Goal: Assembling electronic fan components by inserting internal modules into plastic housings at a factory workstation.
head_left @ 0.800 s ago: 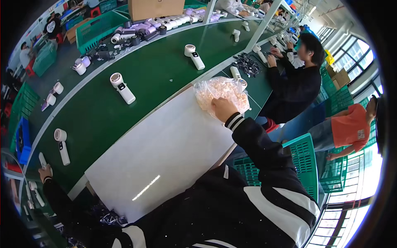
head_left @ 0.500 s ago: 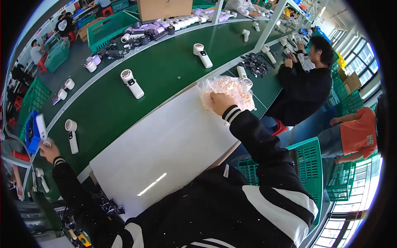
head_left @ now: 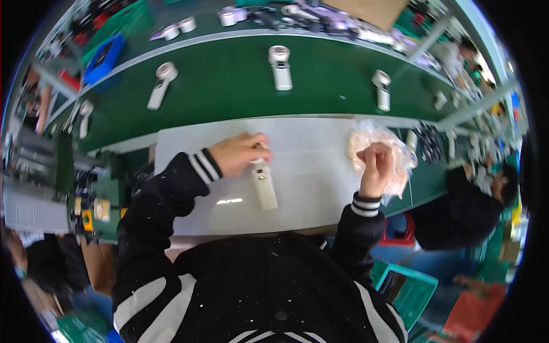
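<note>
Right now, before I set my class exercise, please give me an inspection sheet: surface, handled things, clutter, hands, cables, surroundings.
Surface: glossy white board; green surface beyond it.
Handled things: white handheld device over the board; clear bag of pale pieces at its right end; more white devices spaced along the green.
Clutter: purple, white and dark parts along the far side; dark pile right of the bag.
Hands: left hand grips the device's far end; right hand at the bag, fingers together, any piece unclear.
Cables: nothing seen clearly.
Surroundings: co-worker in dark clothing and green crate, right.
</note>
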Tool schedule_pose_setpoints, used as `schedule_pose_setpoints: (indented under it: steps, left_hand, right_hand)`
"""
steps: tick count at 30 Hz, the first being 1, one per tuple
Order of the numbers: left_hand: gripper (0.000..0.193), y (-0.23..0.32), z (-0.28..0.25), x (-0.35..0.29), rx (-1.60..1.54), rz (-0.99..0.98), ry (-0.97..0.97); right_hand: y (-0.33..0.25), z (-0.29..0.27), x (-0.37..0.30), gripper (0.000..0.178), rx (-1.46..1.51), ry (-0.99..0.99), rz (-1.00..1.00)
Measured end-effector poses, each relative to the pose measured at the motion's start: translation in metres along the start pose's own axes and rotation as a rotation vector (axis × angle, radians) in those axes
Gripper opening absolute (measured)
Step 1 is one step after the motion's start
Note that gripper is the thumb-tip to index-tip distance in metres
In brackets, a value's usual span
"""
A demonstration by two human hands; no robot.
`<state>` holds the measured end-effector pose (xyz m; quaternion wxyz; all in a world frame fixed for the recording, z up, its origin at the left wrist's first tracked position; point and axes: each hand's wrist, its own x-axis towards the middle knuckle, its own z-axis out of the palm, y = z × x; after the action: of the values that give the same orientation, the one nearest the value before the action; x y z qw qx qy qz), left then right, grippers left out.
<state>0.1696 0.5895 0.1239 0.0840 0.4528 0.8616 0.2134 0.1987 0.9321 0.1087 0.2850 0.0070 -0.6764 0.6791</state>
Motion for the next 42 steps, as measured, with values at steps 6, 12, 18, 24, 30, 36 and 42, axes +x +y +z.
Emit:
schedule_pose_setpoints:
  steps: [6, 12, 18, 24, 30, 36, 42]
  left_hand:
    - [0.055, 0.012, -0.002, -0.055, -0.017, -0.188, 0.384]
    - [0.040, -0.050, -0.011, -0.220, 0.379, -1.157, 0.259]
    - [0.032, -0.056, 0.009, -0.248, 0.313, -1.200, 0.268]
    - [0.017, -0.065, 0.010, -0.253, 0.415, -1.173, 0.448]
    - [0.018, -0.022, 0.017, -0.170, -0.278, -0.741, 0.987]
    - [0.024, 0.040, 0.071, -0.056, -0.677, -0.569, 0.858]
    - [0.025, 0.048, 0.093, -0.047, -1.482, -0.535, 0.855]
  right_hand:
    - [0.008, 0.069, -0.063, 0.008, 0.236, -0.281, 0.430]
    - [0.031, 0.089, -0.095, 0.016, 0.237, -0.485, 0.579]
    - [0.045, 0.085, -0.100, 0.016, 0.113, -0.554, 0.351]
    - [0.039, 0.082, -0.100, 0.013, 0.150, -0.565, 0.416]
    - [0.014, 0.090, -0.098, 0.009, 0.257, -0.559, 0.712]
    - [0.007, 0.100, -0.107, 0.013, -0.094, -0.650, 0.193]
    - [0.012, 0.115, -0.122, 0.016, -0.247, -0.701, 0.015]
